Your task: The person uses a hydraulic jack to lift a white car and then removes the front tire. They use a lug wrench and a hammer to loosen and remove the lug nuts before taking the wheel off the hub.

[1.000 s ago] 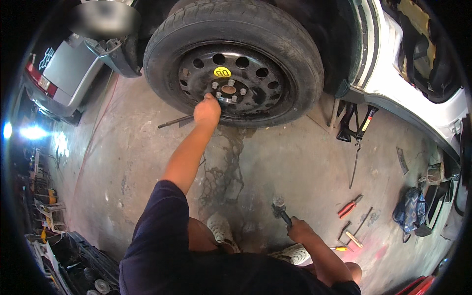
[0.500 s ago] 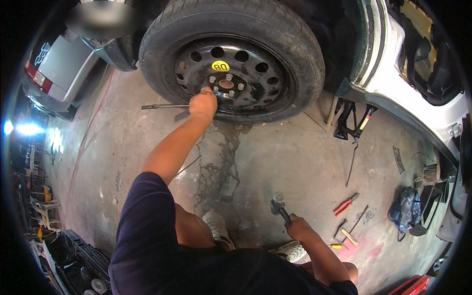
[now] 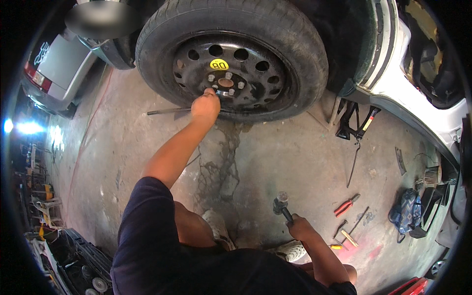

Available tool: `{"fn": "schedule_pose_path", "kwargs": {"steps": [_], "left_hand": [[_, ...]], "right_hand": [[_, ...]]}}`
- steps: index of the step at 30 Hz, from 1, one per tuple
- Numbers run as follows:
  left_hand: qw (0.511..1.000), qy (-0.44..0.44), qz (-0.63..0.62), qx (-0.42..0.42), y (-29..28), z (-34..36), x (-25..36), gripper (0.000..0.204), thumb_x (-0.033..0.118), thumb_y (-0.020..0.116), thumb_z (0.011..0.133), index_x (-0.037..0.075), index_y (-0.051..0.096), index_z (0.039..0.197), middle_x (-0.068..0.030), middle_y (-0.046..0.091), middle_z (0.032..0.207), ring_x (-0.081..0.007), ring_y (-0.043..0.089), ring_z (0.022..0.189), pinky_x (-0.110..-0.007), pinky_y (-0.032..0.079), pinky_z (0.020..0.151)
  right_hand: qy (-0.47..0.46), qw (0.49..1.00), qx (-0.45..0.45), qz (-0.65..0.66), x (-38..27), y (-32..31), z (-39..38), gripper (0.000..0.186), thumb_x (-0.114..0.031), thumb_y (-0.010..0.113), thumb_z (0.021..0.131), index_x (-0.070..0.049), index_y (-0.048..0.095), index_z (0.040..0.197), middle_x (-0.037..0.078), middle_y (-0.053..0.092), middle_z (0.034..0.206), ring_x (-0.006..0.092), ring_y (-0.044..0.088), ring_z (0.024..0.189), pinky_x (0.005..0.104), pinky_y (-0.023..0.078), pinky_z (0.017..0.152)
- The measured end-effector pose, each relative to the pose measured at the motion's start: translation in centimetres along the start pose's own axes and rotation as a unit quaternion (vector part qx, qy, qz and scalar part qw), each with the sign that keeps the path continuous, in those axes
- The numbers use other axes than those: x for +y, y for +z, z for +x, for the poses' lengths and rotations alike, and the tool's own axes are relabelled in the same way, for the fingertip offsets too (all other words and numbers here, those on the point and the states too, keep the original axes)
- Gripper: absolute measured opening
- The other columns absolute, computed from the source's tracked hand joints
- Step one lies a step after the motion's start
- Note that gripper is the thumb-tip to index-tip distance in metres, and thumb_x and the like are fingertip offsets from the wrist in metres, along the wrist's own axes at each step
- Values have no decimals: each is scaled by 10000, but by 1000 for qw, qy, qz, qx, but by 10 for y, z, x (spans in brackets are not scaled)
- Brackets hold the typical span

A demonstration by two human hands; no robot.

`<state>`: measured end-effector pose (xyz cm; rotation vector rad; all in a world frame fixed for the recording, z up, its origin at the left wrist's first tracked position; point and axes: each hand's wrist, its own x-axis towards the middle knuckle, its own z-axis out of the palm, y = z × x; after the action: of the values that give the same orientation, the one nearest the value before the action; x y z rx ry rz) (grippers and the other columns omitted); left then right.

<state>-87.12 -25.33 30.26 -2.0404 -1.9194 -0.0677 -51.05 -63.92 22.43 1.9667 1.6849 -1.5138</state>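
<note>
A tyre [image 3: 231, 19] on a black steel wheel [image 3: 275, 93] with exposed lug bolts [image 3: 241, 85] and a yellow oval sticker [image 3: 219, 64] fills the top centre. My left hand [image 3: 205, 104] is closed on a long metal wrench [image 3: 167, 111] at the lower bolts, its bar reaching out leftward; my fingers hide the working end. Low on the right, my right hand [image 3: 299, 226] grips the dark handle of a hammer [image 3: 280, 201], head upward, apart from the wheel.
Right of the wheel are a white car body [image 3: 418, 113] and a jack [image 3: 356, 123]. Red pliers [image 3: 346, 205], several other tools [image 3: 350, 237] and a blue bag [image 3: 407, 211] lie on the concrete floor [image 3: 260, 162]. Another vehicle [image 3: 69, 59] stands left; dark car parts [image 3: 73, 260] lie lower left.
The wrench bar swung upward, then dropped back slightly, with my left hand staying on it. My right hand and hammer barely moved. The view has shifted slightly.
</note>
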Motion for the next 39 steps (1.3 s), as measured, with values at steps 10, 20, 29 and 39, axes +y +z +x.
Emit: {"fn": "schedule_pose_path", "kwargs": {"steps": [10,20,29,39], "left_hand": [[984,-8,116,132,42,-26,-35,315,136,538,917,-80,538,1146,-123,703,784,-263,745,688,-343,591,586],[992,-107,-49,41,42,-50,-95,421,179,588,919,-84,514,1239,-168,740,895,-259,753,736,-375,592,638],[970,126,3,209,38,-93,-201,429,169,564,894,-78,598,1243,-96,702,861,-227,662,778,-374,444,836],[964,131,-41,227,108,-98,-279,389,159,554,854,-68,651,1155,-77,683,766,-200,654,714,-339,434,787]], "right_hand": [[-16,1000,13,-6,-30,48,3,338,-265,585,952,41,574,1095,343,669,997,521,641,1012,558,498,873],[-24,999,-9,32,-73,135,-2,309,-269,630,955,26,583,1036,293,672,925,484,663,928,519,504,804],[-79,985,123,90,-195,114,-15,136,-142,591,980,-12,563,956,48,543,650,156,535,492,330,454,445],[-524,713,269,380,-535,61,-29,349,-335,582,1014,-38,505,1179,73,533,696,163,514,491,289,467,458]]}}
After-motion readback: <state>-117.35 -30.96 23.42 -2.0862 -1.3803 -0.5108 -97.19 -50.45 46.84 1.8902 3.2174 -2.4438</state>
